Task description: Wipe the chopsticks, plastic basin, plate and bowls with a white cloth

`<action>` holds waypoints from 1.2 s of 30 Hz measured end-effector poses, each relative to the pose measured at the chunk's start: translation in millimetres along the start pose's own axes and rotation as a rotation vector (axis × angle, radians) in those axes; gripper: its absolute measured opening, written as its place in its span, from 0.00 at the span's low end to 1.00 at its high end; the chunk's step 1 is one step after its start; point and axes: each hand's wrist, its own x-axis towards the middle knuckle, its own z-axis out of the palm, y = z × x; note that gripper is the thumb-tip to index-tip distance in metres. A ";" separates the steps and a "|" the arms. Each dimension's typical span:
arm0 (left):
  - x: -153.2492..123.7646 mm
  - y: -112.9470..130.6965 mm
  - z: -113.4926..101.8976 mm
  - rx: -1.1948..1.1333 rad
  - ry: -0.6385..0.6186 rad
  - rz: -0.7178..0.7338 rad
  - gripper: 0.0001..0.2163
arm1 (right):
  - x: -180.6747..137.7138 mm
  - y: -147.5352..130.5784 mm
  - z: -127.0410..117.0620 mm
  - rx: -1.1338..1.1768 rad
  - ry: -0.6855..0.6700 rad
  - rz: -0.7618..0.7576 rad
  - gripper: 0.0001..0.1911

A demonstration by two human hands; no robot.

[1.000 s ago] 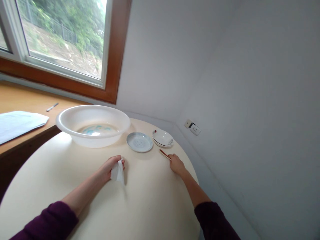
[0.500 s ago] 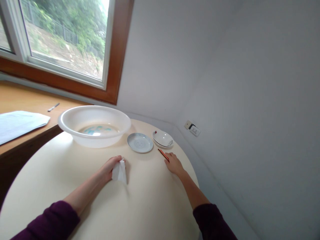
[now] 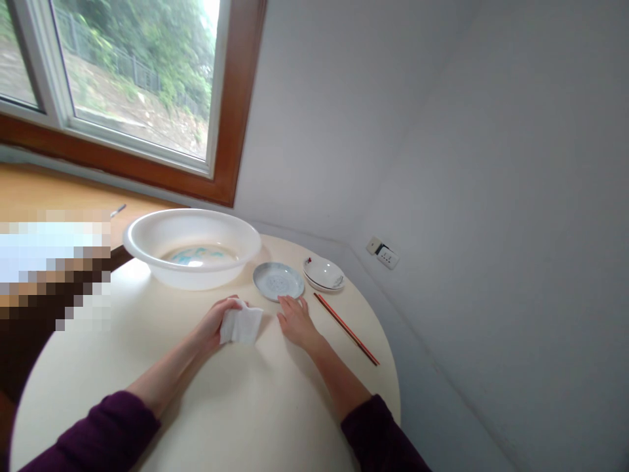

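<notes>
In the head view my left hand [image 3: 222, 319] is closed around a white tissue [image 3: 244, 324], whose free end hangs out to the right. My right hand [image 3: 297, 321] has its fingers stretched forward and holds nothing. Its fingertips are at the near rim of a pale blue-grey plate [image 3: 278, 281]; whether they touch it I cannot tell. A pair of red-brown chopsticks [image 3: 346, 329] lies slantwise on the table to the right of that hand. Behind them are stacked white bowls [image 3: 324, 273] with a small red pattern.
A large translucent white basin [image 3: 196, 278] with a bluish pattern on its bottom stands at the back left of the round cream table [image 3: 236, 413]. A pen [image 3: 118, 210] lies on the wooden desk [image 3: 29, 187] beside it. Walls close in behind and on the right.
My right hand has let go of the chopsticks, which now lie on the table, and has moved left to the plate. My left hand still holds the tissue, now spread wider.
</notes>
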 end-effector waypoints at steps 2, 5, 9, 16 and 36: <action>-0.5 4.4 -1.2 -0.018 -0.001 0.025 0.05 | -7.4 -8.2 -6.4 0.031 0.001 -0.026 0.21; -1.8 10.2 -2.4 -0.063 -0.041 0.068 0.04 | -22.6 -21.1 -18.8 0.088 -0.059 -0.108 0.16; -8.2 16.4 0.8 -0.095 -0.120 0.098 0.04 | -36.1 -31.3 -33.6 0.194 -0.021 -0.187 0.13; -20.1 14.7 13.5 -0.054 -0.112 0.131 0.07 | -42.7 -47.0 -51.3 0.226 0.480 -0.256 0.15; -19.7 13.7 11.9 -0.170 -0.339 0.056 0.12 | -32.7 -38.0 -28.4 0.062 0.331 -0.251 0.30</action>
